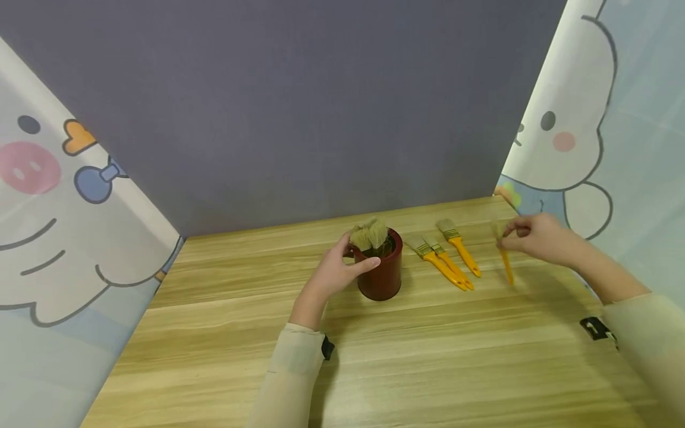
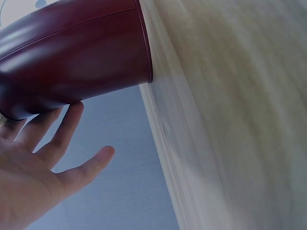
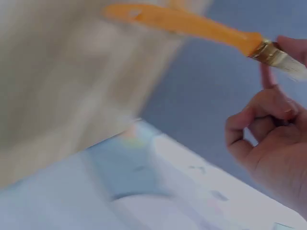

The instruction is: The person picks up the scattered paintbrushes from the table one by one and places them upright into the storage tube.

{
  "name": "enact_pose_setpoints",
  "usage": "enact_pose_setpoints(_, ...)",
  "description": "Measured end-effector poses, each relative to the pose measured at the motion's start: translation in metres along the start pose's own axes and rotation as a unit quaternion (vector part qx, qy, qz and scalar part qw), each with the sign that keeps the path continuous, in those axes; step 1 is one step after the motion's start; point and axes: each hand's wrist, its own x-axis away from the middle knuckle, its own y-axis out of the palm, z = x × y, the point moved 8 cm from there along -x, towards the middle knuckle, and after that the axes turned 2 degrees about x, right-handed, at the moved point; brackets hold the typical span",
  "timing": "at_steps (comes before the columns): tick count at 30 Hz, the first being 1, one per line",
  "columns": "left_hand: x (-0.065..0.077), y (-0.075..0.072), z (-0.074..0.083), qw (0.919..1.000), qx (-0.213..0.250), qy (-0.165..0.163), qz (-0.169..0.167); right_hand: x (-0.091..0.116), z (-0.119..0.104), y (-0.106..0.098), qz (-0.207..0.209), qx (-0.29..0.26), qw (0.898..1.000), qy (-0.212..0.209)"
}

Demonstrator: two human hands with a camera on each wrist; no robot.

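Note:
A dark red cylindrical pot [image 1: 381, 279] stands on the table, with pale bristle heads [image 1: 369, 233] sticking up out of its top. My left hand [image 1: 338, 267] holds the pot at its left side near the rim, thumb across the front. In the left wrist view some fingertips touch the pot [image 2: 76, 52], while the little finger stands off it. On the right, my right hand [image 1: 540, 239] pinches a paintbrush [image 1: 506, 264] by its metal band, its orange handle pointing down. The right wrist view shows that paintbrush [image 3: 192, 24] with its bristles beside the fingers.
Several orange-handled paintbrushes [image 1: 467, 260] lie on the wooden table [image 1: 225, 333] between the pot and my right hand. A grey panel [image 1: 321, 119] rises behind the table. Cartoon-printed sheets [image 1: 642, 178] flank both sides.

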Motion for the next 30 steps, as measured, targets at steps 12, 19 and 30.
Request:
enact_pose_setpoints(12,0.001,-0.003,0.002,1.0000,0.000,0.001,0.003,-0.017,-0.141,-0.039,0.121,-0.250,0.958,-0.073)
enact_pose_setpoints(19,0.000,0.001,0.000,1.0000,0.002,-0.005,0.000,-0.045,-0.173,0.001,0.049,-0.180,0.976,-0.110)
enact_pose_setpoints(30,-0.001,-0.003,0.000,1.0000,-0.001,0.005,0.005,-0.065,-0.181,0.052,-0.022,-0.099,0.982,-0.158)
